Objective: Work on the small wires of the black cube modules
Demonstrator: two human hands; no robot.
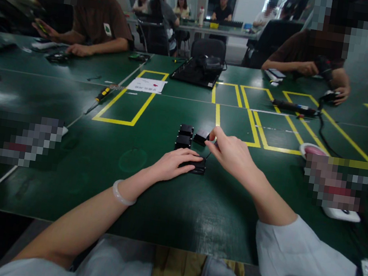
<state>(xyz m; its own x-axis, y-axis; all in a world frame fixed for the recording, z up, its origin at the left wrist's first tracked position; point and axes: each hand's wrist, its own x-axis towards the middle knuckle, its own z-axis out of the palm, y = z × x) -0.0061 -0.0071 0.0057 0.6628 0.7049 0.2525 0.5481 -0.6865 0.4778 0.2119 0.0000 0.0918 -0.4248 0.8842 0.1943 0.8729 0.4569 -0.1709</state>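
My left hand (pixel 175 163) lies flat, fingers stretched out, pressing on a small black box (pixel 196 166) on the green table (pixel 147 197). My right hand (pixel 230 152) is closed in a pinch; its fingertips grip the edge of another small black box (pixel 201 136) that is tilted up off the table. A thin wire seems to hang below the pinch. Two more black boxes (pixel 184 137) sit one behind the other just left of it.
Yellow tape rectangles (pixel 124 106) mark the tabletop. A screwdriver (pixel 102 95), a white paper (pixel 146 85) and a black tray (pixel 197 73) lie farther back. A pink-and-white device (pixel 313 151) is at right. Seated people work at the far left and far right.
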